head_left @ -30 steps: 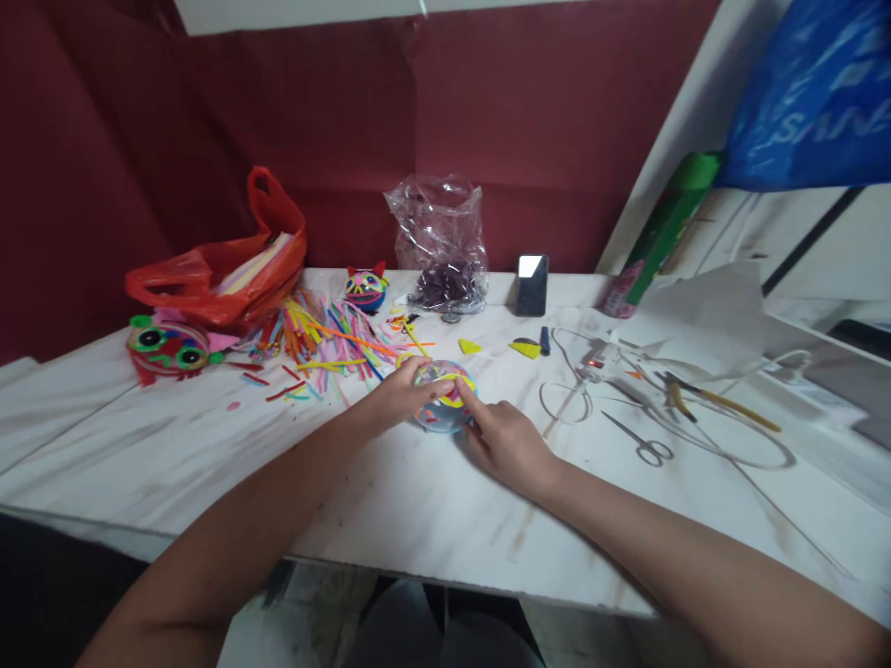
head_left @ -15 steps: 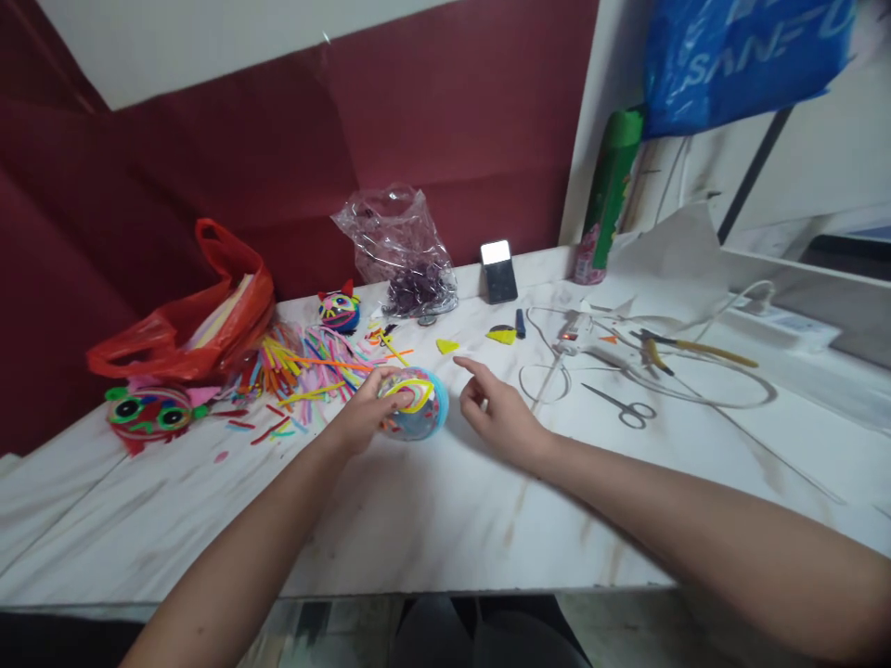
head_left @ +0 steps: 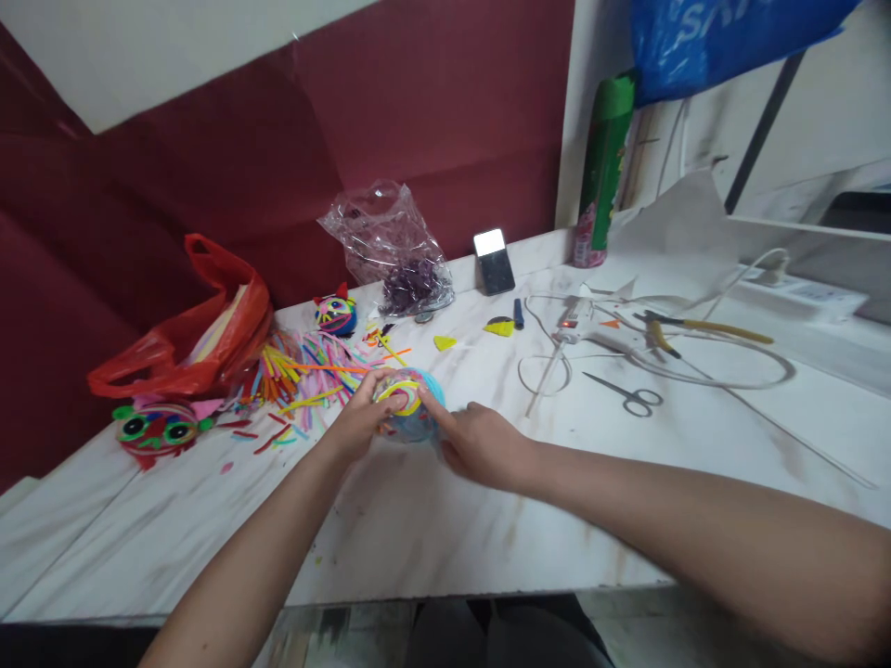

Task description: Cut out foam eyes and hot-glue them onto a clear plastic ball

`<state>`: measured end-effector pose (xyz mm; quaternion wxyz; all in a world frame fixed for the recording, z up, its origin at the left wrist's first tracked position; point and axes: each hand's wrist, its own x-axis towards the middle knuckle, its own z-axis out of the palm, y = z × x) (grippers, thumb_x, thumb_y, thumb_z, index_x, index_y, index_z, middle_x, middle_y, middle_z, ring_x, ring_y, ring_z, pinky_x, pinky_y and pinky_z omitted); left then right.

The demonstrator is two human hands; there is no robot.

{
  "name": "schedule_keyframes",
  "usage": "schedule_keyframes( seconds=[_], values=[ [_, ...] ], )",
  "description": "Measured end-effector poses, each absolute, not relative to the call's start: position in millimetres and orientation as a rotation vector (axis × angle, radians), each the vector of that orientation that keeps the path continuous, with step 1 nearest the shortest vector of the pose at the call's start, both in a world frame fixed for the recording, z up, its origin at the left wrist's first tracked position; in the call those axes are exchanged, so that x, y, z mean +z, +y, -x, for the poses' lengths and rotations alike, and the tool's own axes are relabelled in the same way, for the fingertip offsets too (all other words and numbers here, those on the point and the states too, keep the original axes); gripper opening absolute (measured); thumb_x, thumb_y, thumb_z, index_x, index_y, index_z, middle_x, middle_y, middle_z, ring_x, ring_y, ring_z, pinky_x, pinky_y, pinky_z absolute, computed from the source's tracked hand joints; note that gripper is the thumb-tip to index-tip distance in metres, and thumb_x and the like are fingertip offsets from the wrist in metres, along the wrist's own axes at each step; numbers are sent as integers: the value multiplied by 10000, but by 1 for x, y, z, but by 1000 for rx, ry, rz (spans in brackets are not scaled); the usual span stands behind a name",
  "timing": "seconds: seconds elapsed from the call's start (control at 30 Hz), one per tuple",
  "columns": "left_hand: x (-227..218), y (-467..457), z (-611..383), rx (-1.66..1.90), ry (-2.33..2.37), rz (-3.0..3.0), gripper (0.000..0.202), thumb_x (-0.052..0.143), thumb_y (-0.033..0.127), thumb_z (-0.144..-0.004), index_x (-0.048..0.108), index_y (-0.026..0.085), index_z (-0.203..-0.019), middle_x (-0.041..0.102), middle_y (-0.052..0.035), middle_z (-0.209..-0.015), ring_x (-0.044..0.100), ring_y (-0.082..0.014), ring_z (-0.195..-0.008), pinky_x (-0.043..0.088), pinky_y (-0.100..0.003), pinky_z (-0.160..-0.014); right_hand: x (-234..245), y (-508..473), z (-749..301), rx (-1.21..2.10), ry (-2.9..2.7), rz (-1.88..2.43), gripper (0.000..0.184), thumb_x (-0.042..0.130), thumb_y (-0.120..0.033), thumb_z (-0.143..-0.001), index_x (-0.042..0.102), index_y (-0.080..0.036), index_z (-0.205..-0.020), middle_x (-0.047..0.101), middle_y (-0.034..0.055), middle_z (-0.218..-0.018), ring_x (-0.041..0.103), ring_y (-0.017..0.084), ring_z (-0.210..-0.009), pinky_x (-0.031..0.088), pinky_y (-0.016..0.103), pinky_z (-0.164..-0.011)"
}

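My left hand (head_left: 358, 419) is closed round the left side of a round craft ball (head_left: 416, 427), its thumb lying on the front. The ball is light blue, with a looped yellow, white and pink patch (head_left: 409, 401) of pipe cleaner on it. From the right, my right hand (head_left: 480, 443) meets the ball: the index finger presses by the patch's edge, while the other fingers curl at the ball's side, partly hidden. Beyond the hands lie two yellow pieces (head_left: 445, 342), one beside a small dark blue stick (head_left: 519, 314).
Left are a finished-looking red face (head_left: 159, 431), a small blue face ball (head_left: 335, 315), cut pipe cleaners (head_left: 324, 357) and a red bag (head_left: 187, 339). Right are a glue gun (head_left: 577, 325) with its cable, scissors (head_left: 630, 397) and yellow-handled pliers (head_left: 710, 327). A clear bag (head_left: 410, 264) stands behind.
My right hand has moved left, from pointing apart from the ball to touching it with the index finger. My left hand keeps its hold. The view has shifted slightly.
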<state>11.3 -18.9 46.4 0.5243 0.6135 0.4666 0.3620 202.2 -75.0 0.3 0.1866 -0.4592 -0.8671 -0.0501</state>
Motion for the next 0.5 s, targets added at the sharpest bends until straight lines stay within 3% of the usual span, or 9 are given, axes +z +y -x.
schedule_keyframes(
  seconds=[0.2, 0.37, 0.5],
  values=[
    [50, -21, -14, 851, 1133, -1438, 616, 763, 422, -611, 495, 231, -1132, 624, 13, -858, 566, -105, -578, 375, -180, -448, 0, -79, -197, -350, -2487, 1380, 715, 464, -155, -841, 188, -44, -1492, 714, 101, -771, 649, 215, -645, 397, 341, -621],
    [50, -22, -15, 852, 1114, -1429, 650, 765, 405, -613, 483, 233, -1172, 632, 1, -892, 572, -112, -593, 385, -191, -464, -2, -80, -196, -246, -2466, 1391, 768, 478, -169, -834, 120, -56, -1504, 730, 104, -816, 656, 216, -645, 405, 329, -590],
    [49, -20, -14, 871, 1084, -1429, 639, 776, 404, -598, 493, 215, -1140, 639, -6, -910, 564, -101, -596, 409, -202, -514, 0, -80, -198, -150, -2446, 1392, 735, 478, -170, -826, 177, -87, -1492, 739, 115, -833, 658, 215, -651, 401, 307, -571]
  ],
)
